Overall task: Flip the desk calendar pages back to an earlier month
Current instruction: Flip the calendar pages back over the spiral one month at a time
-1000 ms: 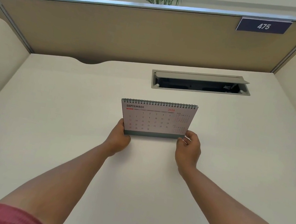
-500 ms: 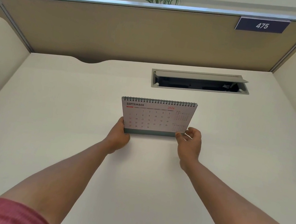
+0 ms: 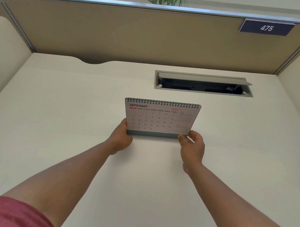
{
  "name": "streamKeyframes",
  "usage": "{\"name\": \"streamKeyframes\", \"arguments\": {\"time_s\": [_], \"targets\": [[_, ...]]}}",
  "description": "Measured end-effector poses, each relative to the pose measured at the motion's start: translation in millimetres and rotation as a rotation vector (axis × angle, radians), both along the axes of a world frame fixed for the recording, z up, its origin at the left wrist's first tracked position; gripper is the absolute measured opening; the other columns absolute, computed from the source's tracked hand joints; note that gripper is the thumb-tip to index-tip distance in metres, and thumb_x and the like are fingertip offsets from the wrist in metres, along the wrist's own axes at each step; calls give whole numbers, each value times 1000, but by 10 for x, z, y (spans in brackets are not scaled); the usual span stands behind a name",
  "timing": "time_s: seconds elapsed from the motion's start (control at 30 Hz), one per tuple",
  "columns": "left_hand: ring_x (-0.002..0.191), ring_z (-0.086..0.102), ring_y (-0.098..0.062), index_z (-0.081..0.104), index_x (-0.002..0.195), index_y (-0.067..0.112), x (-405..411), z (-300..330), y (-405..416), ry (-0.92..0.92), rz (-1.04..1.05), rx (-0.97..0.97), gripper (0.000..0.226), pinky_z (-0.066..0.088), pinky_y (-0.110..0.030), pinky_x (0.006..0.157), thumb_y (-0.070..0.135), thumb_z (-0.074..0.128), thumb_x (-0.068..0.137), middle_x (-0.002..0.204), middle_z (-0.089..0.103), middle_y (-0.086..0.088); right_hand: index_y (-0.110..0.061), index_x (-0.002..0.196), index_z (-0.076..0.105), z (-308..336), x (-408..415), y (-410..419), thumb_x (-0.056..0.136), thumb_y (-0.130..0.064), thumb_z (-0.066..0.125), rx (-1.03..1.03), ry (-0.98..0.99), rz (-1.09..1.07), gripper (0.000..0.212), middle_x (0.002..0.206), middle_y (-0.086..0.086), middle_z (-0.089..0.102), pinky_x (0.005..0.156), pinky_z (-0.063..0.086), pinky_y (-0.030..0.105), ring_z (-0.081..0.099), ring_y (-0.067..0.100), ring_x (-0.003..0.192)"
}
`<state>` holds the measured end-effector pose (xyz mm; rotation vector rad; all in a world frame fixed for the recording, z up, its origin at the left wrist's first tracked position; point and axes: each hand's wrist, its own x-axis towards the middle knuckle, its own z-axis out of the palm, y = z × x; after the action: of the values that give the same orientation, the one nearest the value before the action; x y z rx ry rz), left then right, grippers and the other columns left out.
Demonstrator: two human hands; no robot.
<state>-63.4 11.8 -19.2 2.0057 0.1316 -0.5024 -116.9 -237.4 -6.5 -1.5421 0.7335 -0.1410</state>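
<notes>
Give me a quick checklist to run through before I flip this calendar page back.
1. Desk calendar upright on the desk: ok.
2. Left hand steadying the lower left corner: ok.
3. Right hand at the lower right corner: ok.
4. Single page pinched, not several: cannot tell.
5. Spiral binding clear on top: ok.
6. Earlier month showing: not ok, reads September.

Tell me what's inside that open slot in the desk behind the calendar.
The slot has its grey lid tilted up. Inside it looks dark, with faint shapes near the right end; what they are cannot be told, and the lid hides the back part.
</notes>
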Motion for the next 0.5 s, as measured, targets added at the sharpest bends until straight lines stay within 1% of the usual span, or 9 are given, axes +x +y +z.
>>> {"name": "streamKeyframes", "arguments": {"time_s": [0.07, 0.13, 0.23, 0.33, 0.4, 0.5], "targets": [[122, 53, -15, 38, 147, 28, 2, -4, -1, 5, 1, 4, 81, 41, -16, 87, -16, 37, 78, 119, 58, 19, -26, 115, 62, -8, 1, -8, 93, -15, 71, -20, 11, -1, 25, 110, -15, 65, 78, 46, 24, 64, 7, 102], [120, 52, -15, 38, 146, 29, 9, -5, -5, 7, -3, 9, 82, 40, -14, 84, -16, 37, 78, 116, 56, 23, -23, 114, 64, -24, 13, -33, 93, -17, 72, -27, 20, -2, 24, 110, -11, 68, 80, 48, 26, 65, 10, 102], [121, 52, -15, 38, 144, 31, 13, -5, -2, 6, -2, 5, 81, 41, -21, 91, -17, 36, 77, 117, 56, 21, -16, 114, 65, -39, 53, -74, 92, -16, 73, -21, 30, 1, 23, 114, 2, 69, 90, 51, 32, 65, 20, 107], [123, 52, -16, 39, 142, 31, 20, -16, 2, 1, -9, 0, 82, 41, -20, 91, -18, 35, 77, 121, 58, 17, -12, 106, 65, -48, 80, -107, 92, -18, 74, -19, 51, 32, 17, 116, 5, 68, 89, 51, 33, 62, 24, 110], [123, 52, -16, 39, 144, 30, 24, -15, 4, 3, -8, 5, 83, 41, -21, 91, -18, 35, 76, 123, 58, 15, -14, 104, 59, -41, 93, -113, 91, -18, 76, -26, 41, 27, 21, 114, 4, 67, 85, 49, 31, 61, 22, 107], [124, 52, -16, 39, 147, 28, 22, -20, 4, 1, -6, 7, 85, 41, -25, 94, -17, 35, 76, 127, 58, 11, -20, 102, 53, -14, 95, -99, 88, -18, 79, -7, 18, 1, 29, 104, -6, 62, 75, 45, 26, 60, 14, 96]]}}
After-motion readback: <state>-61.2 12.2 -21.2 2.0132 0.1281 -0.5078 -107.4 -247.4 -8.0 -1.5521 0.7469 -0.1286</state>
